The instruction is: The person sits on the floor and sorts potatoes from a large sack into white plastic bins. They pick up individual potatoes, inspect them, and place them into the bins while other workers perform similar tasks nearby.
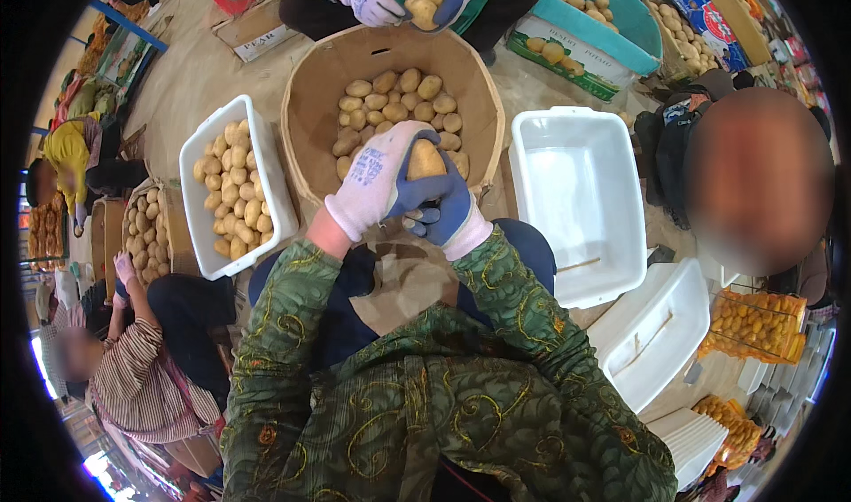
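Above the near side of a brown cardboard box [297, 103], both of my hands hold a light brown potato [425, 159] between them. My left hand [377, 178], in a pale glove with a blue palm side, wraps over it from the left. From below and right, my right hand [450, 207] closes around it in a matching glove. The fingers partly cover the potato. Several loose potatoes [390, 98] lie in the box beneath, some hidden by my gloves.
Left stands a white tub [288, 218] of potatoes. A second white tub [581, 192] is at right, beside another tilted white tub [660, 338]. Across the box, a person's gloved hands [377, 3] hold potatoes [424, 5]. Other people sit left and right.
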A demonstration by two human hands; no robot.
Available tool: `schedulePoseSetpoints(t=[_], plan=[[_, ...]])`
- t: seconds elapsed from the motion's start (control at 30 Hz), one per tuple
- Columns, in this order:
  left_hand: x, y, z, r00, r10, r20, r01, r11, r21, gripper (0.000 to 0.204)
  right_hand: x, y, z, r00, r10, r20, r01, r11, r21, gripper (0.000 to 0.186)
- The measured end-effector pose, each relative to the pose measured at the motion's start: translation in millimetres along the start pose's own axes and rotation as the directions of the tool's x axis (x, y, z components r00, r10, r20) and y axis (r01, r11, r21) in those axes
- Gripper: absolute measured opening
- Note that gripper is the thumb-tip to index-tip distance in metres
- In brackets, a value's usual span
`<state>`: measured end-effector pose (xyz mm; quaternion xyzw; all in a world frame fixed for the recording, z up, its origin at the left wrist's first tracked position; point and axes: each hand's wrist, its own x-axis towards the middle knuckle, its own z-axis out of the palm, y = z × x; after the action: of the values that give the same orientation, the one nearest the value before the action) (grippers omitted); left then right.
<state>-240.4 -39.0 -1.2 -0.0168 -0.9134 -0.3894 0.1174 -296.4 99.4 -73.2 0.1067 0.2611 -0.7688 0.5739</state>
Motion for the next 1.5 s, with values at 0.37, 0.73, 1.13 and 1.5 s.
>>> schedulePoseSetpoints(t=[0.37,0.73,1.13,1.5], plan=[[6,-57,4,0.984,-0.171,-0.044,0.133,0.883,-0.45,0.026,-31,10,26,0.983,0.106,0.149,-0.109,0.994,0.016,0.078],[3,-24,-24,0.979,-0.109,0.175,0.194,0.775,-0.601,0.028,-35,10,22,0.984,0.051,0.173,-0.058,0.998,0.036,0.075],[-1,-2,0,0.985,-0.171,-0.035,0.098,0.708,-0.7,0.023,-50,23,18,0.985,-0.152,-0.083,0.144,0.985,-0.097,0.058],[-22,-1,-9,0.999,-0.003,-0.05,-0.006,0.984,-0.179,0.012,-54,-146,-60,0.869,-0.492,0.057,0.488,0.87,0.07,0.047]])
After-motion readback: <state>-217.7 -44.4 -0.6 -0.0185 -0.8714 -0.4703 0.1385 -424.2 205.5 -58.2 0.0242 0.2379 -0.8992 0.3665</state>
